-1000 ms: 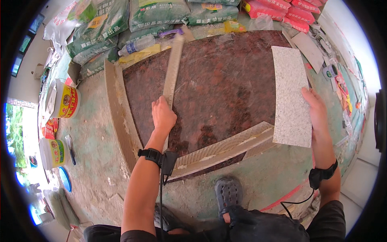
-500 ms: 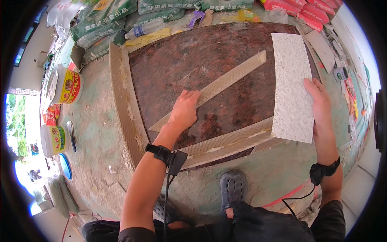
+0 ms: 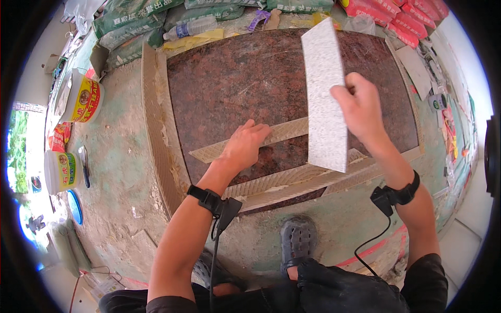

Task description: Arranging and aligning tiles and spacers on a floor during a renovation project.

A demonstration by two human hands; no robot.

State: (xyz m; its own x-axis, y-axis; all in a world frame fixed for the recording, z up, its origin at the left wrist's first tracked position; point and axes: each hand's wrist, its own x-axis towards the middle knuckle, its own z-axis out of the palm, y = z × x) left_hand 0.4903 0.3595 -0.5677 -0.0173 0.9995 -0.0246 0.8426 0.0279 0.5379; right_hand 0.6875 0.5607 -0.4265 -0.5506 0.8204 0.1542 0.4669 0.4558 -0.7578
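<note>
My left hand (image 3: 245, 143) grips a narrow beige ridged strip (image 3: 286, 128) lying diagonally on a mottled dark red-brown stone slab (image 3: 224, 83). My right hand (image 3: 357, 104) is closed on the right edge of a white speckled rectangular panel (image 3: 322, 88), held over the right half of the slab and hiding part of the strip. Similar beige strips (image 3: 154, 115) run along the slab's left side and near edge (image 3: 279, 190), with pale residue on them.
Green sacks (image 3: 130, 21) and red sacks (image 3: 402, 23) lie beyond the slab, beside a plastic bottle (image 3: 190, 27). At left stand two white buckets (image 3: 83, 96), a trowel (image 3: 85, 167) and a blue lid (image 3: 74, 206). My shoes (image 3: 297, 242) are below. A grey board (image 3: 415, 70) lies at right.
My left hand has swung the beige strip from upright in the picture to a low diagonal. My right hand has moved the white panel left and turned so its knuckles show.
</note>
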